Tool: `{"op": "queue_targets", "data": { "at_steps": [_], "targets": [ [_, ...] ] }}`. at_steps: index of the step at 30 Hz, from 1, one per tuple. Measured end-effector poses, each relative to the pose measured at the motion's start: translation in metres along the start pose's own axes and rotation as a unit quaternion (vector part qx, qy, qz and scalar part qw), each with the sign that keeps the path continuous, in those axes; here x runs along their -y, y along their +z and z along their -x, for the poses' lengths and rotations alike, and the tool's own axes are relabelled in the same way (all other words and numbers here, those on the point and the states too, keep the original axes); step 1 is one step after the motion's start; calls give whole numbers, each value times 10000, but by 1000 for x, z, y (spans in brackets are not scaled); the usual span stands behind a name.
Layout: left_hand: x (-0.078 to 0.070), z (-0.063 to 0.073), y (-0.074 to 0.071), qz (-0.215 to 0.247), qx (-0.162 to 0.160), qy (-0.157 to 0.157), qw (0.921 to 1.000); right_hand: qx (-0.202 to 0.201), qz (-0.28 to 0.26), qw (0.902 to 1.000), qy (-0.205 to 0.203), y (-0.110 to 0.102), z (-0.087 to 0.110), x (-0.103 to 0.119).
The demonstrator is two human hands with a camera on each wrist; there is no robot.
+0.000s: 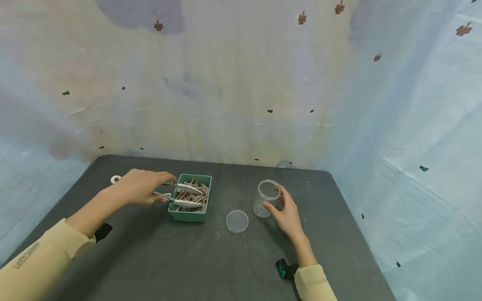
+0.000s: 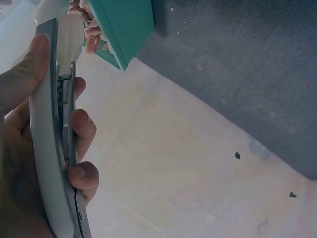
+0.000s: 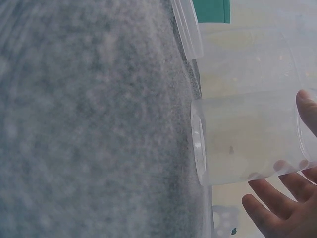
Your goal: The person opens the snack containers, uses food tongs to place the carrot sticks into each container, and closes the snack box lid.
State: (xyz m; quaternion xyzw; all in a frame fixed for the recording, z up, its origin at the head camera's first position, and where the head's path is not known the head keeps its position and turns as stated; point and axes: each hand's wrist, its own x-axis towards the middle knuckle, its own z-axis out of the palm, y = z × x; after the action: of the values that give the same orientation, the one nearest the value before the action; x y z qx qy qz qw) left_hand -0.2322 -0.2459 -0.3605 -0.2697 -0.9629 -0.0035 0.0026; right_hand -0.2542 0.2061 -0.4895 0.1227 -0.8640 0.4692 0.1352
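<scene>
My left hand (image 1: 137,188) grips metal tongs (image 1: 188,204) whose two white tips stand apart over a green rectangular box (image 1: 188,217). Brown strips (image 1: 193,196), many and tangled, fill that box; the tips overlap them in the head view. Seen from the left wrist, the thumb presses one tong handle (image 2: 43,144) while fingers curl round the other side. My right hand (image 1: 288,215) holds a clear, lidless jar (image 1: 260,205) near its rim, thumb on one side and fingers on the other. In the right wrist view the jar (image 3: 242,139) stands upright on the table, with nothing inside.
A round clear lid (image 1: 237,221) lies flat between the box and the jar. The dark table (image 1: 233,267) has rounded far corners and meets a pale patterned sheet (image 1: 226,104) behind it. The tongs' white ring end (image 1: 115,179) sticks out beyond the left hand.
</scene>
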Motion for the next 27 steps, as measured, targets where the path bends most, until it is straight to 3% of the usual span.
{"op": "queue_targets", "data": {
  "at_steps": [10, 27],
  "targets": [
    [5, 12, 7, 179, -155, -93, 9997, 27, -5, 10000, 53, 5, 2, -1],
    [9, 22, -1, 409, -282, -329, 9982, -48, 27, 9999, 99, 2, 1, 1]
  ]
}}
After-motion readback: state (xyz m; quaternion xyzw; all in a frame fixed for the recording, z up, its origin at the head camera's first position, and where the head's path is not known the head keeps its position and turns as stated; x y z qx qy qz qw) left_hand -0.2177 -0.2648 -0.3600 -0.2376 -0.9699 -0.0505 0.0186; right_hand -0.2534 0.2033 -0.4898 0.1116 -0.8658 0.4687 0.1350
